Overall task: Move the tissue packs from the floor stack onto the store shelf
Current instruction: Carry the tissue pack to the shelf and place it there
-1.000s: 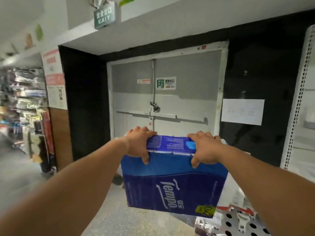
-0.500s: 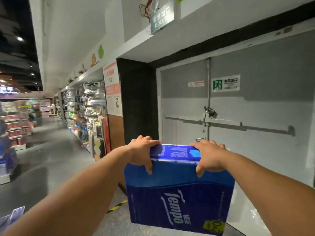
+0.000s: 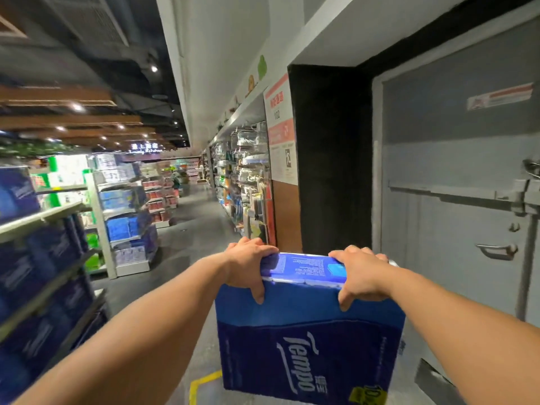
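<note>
A large blue Tempo tissue pack (image 3: pixel 306 331) hangs in the air in front of me, held by its top edge. My left hand (image 3: pixel 248 264) grips the top left corner and my right hand (image 3: pixel 359 273) grips the top right corner. At the left edge stands the store shelf (image 3: pixel 41 217), its tiers filled with dark blue tissue packs (image 3: pixel 49 252). The floor stack is out of view.
A grey double exit door (image 3: pixel 455 200) with a push bar fills the right. A black wall section (image 3: pixel 330 159) stands beside it. An aisle (image 3: pixel 193 229) runs ahead between shelving units. Yellow tape (image 3: pixel 201 384) marks the floor below the pack.
My view has swung left, from facing the exit door to looking down the aisle. The shelf with blue packs has come into view at left. Both hands keep their grip on the pack.
</note>
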Available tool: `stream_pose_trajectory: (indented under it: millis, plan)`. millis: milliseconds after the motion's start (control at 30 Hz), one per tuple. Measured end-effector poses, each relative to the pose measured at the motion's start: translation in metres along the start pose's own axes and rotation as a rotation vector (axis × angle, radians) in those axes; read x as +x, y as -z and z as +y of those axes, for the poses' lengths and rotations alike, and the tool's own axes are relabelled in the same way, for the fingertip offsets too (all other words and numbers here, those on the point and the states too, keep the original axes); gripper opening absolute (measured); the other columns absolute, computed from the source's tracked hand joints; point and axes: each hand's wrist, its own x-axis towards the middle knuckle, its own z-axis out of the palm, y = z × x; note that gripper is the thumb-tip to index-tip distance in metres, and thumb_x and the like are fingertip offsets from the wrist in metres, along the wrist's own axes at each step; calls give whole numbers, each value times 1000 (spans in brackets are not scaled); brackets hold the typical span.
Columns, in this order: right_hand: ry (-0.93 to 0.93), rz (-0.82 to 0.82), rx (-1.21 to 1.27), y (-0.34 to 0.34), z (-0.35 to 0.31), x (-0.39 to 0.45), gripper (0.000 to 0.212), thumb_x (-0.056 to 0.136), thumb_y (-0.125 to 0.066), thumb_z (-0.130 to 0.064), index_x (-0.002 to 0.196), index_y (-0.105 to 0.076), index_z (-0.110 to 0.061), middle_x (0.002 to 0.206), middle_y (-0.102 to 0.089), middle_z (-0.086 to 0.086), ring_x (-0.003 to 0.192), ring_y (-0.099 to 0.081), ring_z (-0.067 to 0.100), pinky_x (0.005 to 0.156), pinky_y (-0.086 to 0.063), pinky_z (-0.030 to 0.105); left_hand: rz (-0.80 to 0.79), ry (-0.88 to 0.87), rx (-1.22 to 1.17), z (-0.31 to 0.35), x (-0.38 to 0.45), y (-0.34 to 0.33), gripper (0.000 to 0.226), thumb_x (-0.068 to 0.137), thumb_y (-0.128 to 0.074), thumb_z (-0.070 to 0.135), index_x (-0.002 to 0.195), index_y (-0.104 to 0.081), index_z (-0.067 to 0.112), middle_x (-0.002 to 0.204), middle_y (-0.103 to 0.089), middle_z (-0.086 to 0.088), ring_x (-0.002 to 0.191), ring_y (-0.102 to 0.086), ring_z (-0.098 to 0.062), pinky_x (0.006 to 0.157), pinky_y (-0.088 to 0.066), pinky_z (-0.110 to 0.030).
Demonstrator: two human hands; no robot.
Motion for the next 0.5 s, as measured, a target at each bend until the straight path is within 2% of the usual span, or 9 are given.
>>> stream_pose_trajectory:
  millis: [300,500]
  plan:
    - [292,-50,12,13,-32,249,105,61,-88,-52,149,-32,-36,131,-44,-4,123,-40,19,104,-35,46,29,281,-22,-136,111,9,112,51,-89,52,148,-35,37,118,-43,5,108,-37,-20,98,-40,-46]
    - [440,-82,16,-15,-80,399,108,57,-86,-51,150,-32,-38,129,-43,-6,124,-38,18,103,-33,46,36,418,-83,-243,169,-14,116,51,-90,51,151,-33,38,119,-42,9,112,-35,-19,102,-36,-44]
